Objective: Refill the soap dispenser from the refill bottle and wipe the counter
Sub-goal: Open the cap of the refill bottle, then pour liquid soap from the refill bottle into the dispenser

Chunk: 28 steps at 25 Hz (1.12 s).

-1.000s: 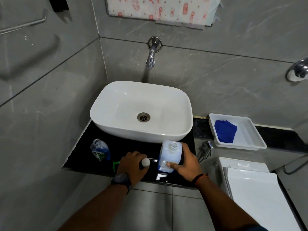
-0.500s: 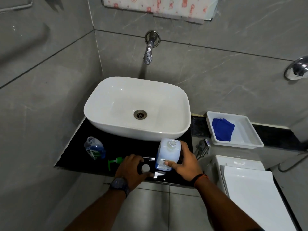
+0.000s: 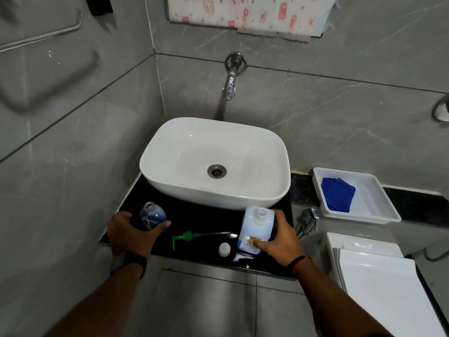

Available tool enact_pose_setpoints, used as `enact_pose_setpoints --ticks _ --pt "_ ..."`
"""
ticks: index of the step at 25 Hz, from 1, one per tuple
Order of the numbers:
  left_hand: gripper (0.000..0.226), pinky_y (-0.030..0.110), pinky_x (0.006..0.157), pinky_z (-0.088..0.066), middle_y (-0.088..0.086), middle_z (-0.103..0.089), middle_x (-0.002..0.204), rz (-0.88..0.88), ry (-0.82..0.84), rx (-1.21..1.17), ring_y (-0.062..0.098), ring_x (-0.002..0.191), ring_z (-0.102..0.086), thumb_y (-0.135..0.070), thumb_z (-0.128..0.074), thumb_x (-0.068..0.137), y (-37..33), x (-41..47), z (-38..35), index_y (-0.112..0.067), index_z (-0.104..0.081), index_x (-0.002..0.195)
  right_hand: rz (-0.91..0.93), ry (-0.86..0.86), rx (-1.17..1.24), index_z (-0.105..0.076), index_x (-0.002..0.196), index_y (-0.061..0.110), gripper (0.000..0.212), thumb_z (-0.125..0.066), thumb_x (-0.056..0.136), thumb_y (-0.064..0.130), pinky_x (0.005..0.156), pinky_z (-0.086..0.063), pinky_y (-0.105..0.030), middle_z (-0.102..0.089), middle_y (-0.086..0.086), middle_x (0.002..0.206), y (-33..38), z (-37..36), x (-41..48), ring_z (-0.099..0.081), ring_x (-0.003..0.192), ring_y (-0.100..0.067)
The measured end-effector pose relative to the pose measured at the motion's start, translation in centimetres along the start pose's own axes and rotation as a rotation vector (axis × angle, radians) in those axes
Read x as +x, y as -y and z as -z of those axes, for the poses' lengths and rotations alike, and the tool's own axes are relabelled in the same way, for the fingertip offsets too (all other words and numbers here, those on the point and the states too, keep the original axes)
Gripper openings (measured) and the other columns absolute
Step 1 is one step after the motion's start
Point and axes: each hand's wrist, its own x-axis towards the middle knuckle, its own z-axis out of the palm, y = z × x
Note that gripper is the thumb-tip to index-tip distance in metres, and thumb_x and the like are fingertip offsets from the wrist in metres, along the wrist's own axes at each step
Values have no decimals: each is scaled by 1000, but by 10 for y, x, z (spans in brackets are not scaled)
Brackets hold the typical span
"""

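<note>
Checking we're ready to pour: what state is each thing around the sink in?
soap dispenser, upright, pump off, left hand round it
pump, lying on the counter
refill bottle, upright, uncapped, right hand holding it
cap, off, lying on counter
tap, no water running
cloth, folded in the tray

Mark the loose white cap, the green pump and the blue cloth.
white cap (image 3: 224, 249), head view, its round top.
green pump (image 3: 187, 236), head view, its green collar.
blue cloth (image 3: 337, 194), head view, middle of the fold.
</note>
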Motion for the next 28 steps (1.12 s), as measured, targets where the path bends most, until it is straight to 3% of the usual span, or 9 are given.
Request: enact_pose_setpoints --ticks 2,4,8,11,13,17,21,28 --pt "101 49 87 -49 17 -57 112 79 108 -59 34 103 -55 -42 -95 28 -3 6 -10 -6 -50 112 -13 8 -5 -44 103 44 70 -90 56 20 69 -43 -2 -59 19 106 -2 -1 2 -55 94 14" --pt "102 44 95 -45 15 -56 124 149 237 -142 31 111 -54 -33 -95 38 -5 3 -22 -11 -46 125 -30 18 -16 -42 106 44 73 -90 55 21 68 -42 0 -59 19 106 -4 -3 2 -56 92 12" --pt "70 33 77 -45 10 -65 103 114 162 -117 29 91 -61 -30 -92 47 -7 -4 -25 -19 -55 106 -36 -22 15 -48 105 42 68 -89 53 26 71 -47 -6 -63 16 106 -1 -6 -2 -59 97 2" --pt "59 32 70 -43 4 -61 91 10 118 -156 28 83 -60 -26 -91 48 -24 -6 -13 -23 -52 92 -12 -153 45 -54 99 37 60 -90 52 28 70 -48 -11 -65 9 101 16 3 -4 -61 91 -2" --pt "64 35 76 -45 11 -62 102 -50 84 -193 33 92 -59 -20 -91 50 -49 -7 -4 -15 -56 103 53 -259 59 -54 94 36 56 -90 53 25 72 -48 -15 -63 2 99 41 17 0 -61 90 -8" --pt "80 33 87 -44 16 -59 117 -154 99 -285 34 103 -57 -20 -90 49 -134 -7 16 -11 -54 121 189 -411 45 -56 97 23 55 -88 52 27 78 -52 -39 -60 -4 98 112 59 14 -59 89 -21" --pt "83 31 86 -44 10 -58 116 -264 131 -326 29 103 -56 -29 -89 49 -228 -16 46 -18 -52 122 204 -406 -59 -51 98 30 60 -75 46 47 72 -54 -40 -66 2 94 177 110 19 -62 85 -22" --pt "78 26 78 -42 0 -59 109 -290 160 -379 22 97 -57 -40 -85 47 -310 -40 85 -28 -53 117 320 -424 -414 -50 108 32 66 -68 48 53 61 -43 -31 -68 -2 95 251 187 8 -62 83 -30"
